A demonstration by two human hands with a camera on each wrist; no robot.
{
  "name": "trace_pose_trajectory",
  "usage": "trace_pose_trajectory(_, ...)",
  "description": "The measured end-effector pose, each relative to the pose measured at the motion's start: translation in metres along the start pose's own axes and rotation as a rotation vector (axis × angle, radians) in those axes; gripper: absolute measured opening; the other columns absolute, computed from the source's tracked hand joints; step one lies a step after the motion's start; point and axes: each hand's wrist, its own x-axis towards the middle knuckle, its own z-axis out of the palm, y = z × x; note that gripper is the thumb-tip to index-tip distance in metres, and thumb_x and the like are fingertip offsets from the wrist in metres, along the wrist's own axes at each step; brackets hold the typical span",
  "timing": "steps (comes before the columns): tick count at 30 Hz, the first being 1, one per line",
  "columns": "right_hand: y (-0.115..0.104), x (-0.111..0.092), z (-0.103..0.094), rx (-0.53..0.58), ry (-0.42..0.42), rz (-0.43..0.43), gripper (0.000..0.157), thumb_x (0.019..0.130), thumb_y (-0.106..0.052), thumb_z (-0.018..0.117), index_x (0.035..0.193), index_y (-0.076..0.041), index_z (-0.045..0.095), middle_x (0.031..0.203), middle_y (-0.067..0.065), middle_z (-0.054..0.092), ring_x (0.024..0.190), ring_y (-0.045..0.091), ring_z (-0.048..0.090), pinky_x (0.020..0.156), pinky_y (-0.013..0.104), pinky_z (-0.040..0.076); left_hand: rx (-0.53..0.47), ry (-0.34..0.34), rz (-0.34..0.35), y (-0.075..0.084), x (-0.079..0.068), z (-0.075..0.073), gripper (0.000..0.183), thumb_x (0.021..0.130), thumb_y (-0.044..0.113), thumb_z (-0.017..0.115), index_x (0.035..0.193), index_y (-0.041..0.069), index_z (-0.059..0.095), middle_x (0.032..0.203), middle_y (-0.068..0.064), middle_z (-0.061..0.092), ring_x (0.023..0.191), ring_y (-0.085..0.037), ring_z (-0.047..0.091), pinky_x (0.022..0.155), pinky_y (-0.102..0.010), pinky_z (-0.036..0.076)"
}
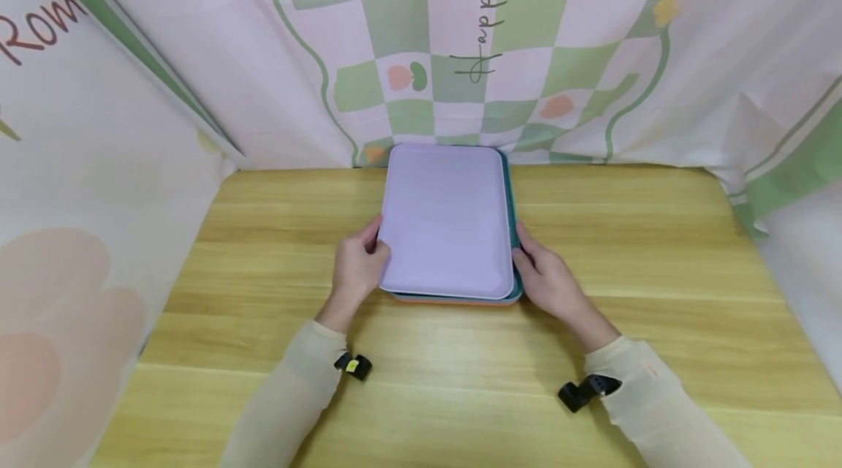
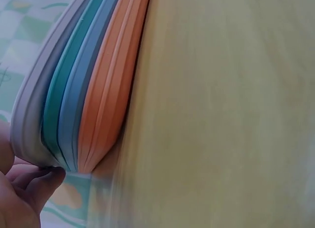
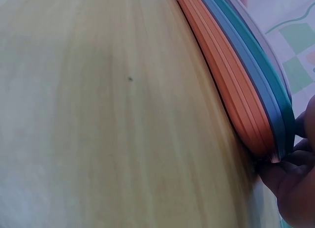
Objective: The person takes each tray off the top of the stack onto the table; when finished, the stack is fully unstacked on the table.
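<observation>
A stack of rectangular trays lies on the table near its back edge. The lilac tray (image 1: 447, 223) is on top, shifted slightly left of the teal tray (image 1: 510, 208) beneath it. Below are a blue tray (image 2: 74, 105) and orange trays (image 2: 110, 85). My left hand (image 1: 358, 263) pinches the lilac tray's left rim near the front corner, thumb above and fingers under it. At the opposite side, my right hand (image 1: 546, 274) grips the stack's edge, its thumb against the teal rim. The right fingertips (image 3: 273, 176) curl by the blue and orange edges.
The wood-grain table (image 1: 625, 234) extends on both sides and in front of the stack. A checked, printed curtain (image 1: 460, 29) hangs right behind the trays. Another printed cloth (image 1: 99, 161) stands along the left side. Black wrist cameras (image 1: 353, 365) are strapped to both sleeves.
</observation>
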Motion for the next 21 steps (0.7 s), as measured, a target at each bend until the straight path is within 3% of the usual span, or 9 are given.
trace_pose_trajectory(5,0.0,0.0,0.002,-0.032,0.018,-0.029,0.059,0.116,-0.018,0.045,0.168,0.003,0.025,0.169,0.03,0.035,0.156,0.047,0.039,0.127,0.064,0.035,-0.058,0.028,-0.026,-0.001,0.0,-0.005,0.048,0.091,-0.003,0.061,0.139,-0.005,0.069,0.132,-0.023,0.072,0.124,-0.033,0.073,0.099,-0.045,0.064)
trace_pose_trajectory(13,0.0,0.0,0.002,-0.053,0.026,-0.054,0.06,0.114,-0.011,0.048,0.168,0.005,0.026,0.166,0.032,0.038,0.153,0.048,0.043,0.125,0.064,0.039,-0.192,0.046,-0.162,-0.013,0.004,-0.015,0.049,0.091,-0.005,0.059,0.14,-0.005,0.069,0.138,-0.024,0.069,0.131,-0.034,0.07,0.105,-0.031,0.059)
trace_pose_trajectory(21,0.0,0.0,0.002,-0.037,0.014,-0.041,0.06,0.115,-0.013,0.047,0.169,0.003,0.024,0.168,0.031,0.037,0.155,0.046,0.042,0.124,0.063,0.04,-0.144,0.047,-0.266,-0.023,0.006,-0.032,0.047,0.091,0.005,0.063,0.136,0.002,0.074,0.125,-0.024,0.078,0.116,-0.035,0.078,0.091,-0.03,0.066)
